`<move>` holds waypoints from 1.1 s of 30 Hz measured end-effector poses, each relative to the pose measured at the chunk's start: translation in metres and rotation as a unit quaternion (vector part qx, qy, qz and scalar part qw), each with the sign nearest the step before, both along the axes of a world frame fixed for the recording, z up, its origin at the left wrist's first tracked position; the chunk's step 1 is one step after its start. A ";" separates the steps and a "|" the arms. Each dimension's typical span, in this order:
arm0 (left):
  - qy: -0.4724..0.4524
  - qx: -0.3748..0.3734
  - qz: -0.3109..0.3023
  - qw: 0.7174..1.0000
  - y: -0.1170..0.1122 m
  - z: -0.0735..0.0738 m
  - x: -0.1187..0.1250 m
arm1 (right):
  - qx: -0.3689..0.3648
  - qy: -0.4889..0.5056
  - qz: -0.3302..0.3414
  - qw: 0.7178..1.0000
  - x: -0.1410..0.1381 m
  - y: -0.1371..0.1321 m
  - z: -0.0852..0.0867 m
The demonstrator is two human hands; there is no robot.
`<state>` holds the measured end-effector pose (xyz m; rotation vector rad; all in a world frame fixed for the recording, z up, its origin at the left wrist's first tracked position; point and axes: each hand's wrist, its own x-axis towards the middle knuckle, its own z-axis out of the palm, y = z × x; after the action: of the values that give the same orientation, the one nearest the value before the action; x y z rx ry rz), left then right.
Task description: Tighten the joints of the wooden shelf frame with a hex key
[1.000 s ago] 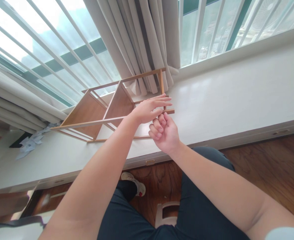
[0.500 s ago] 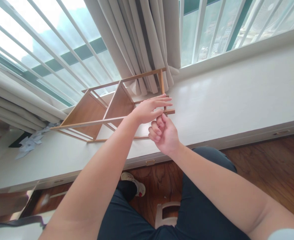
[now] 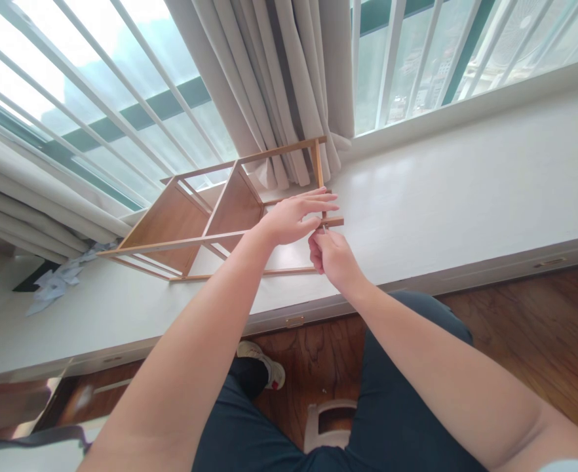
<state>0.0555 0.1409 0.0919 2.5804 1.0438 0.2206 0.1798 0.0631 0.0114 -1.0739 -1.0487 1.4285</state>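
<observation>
A wooden shelf frame (image 3: pixel 171 246) with brown panels lies on its side on the white window ledge. My left hand (image 3: pixel 291 216) rests over its right end, fingers stretched out flat against the end bars and the thumb near the corner. Just below that thumb, my right hand (image 3: pixel 332 257) is closed in a pinch at the rail end (image 3: pixel 335 222). A tiny bit of shiny metal shows at its fingertips, too small and covered to name. My left hand and wrist hide part of the frame's near rail.
Grey curtains (image 3: pixel 274 85) hang behind the frame, between barred windows. Crumpled white paper (image 3: pixel 56 285) lies at the ledge's left. A pale stool (image 3: pixel 313 426) is between my legs on the dark wooden floor (image 3: pixel 539 334).
My right hand has turned, its knuckles rolling over so the curled fingers now face down and away. It stays at the rail end. My left hand and the frame are almost unmoved.
</observation>
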 end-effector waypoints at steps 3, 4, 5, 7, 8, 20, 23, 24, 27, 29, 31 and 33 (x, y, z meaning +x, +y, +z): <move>0.003 -0.003 0.004 1.000 -0.001 0.001 0.000 | 0.021 -0.075 -0.013 0.997 0.006 0.001 -0.006; 0.003 -0.004 0.004 1.000 -0.001 0.002 0.000 | 0.026 -0.102 -0.014 0.994 0.007 0.001 -0.008; 0.003 -0.004 0.004 1.000 -0.001 0.002 0.001 | 0.028 -0.124 -0.014 0.992 0.009 0.001 -0.009; 0.001 -0.003 0.002 1.000 -0.001 0.002 0.001 | 0.025 -0.155 -0.013 0.988 0.013 0.002 -0.010; 0.000 -0.003 0.001 1.000 -0.001 0.001 0.001 | 0.024 -0.171 -0.013 0.985 0.014 0.002 -0.010; -0.001 -0.002 0.000 1.000 0.000 -0.001 0.000 | 0.002 -0.270 -0.052 0.962 0.022 0.003 0.010; 0.001 -0.002 0.001 1.000 0.001 -0.001 0.000 | -0.003 -0.213 -0.035 0.976 0.019 0.003 0.007; 0.000 -0.003 0.001 1.000 0.001 -0.001 0.000 | -0.006 -0.185 -0.026 0.982 0.017 0.003 0.005; -0.002 -0.002 0.000 1.000 0.000 -0.001 0.000 | -0.016 -0.089 -0.005 0.996 0.010 0.002 0.001; -0.003 -0.001 0.001 1.000 0.000 -0.001 0.000 | -0.023 -0.028 0.004 0.999 0.006 0.001 -0.001; -0.001 0.000 0.001 1.000 0.000 0.000 0.000 | -0.027 0.021 0.011 0.999 0.002 -0.001 0.000; 0.002 0.000 0.003 1.000 -0.001 0.000 0.001 | -0.034 0.085 0.019 0.996 -0.001 -0.003 0.003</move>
<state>0.0564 0.1403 0.0916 2.5799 1.0521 0.2164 0.1785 0.0606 0.0143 -0.9658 -0.9077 1.5675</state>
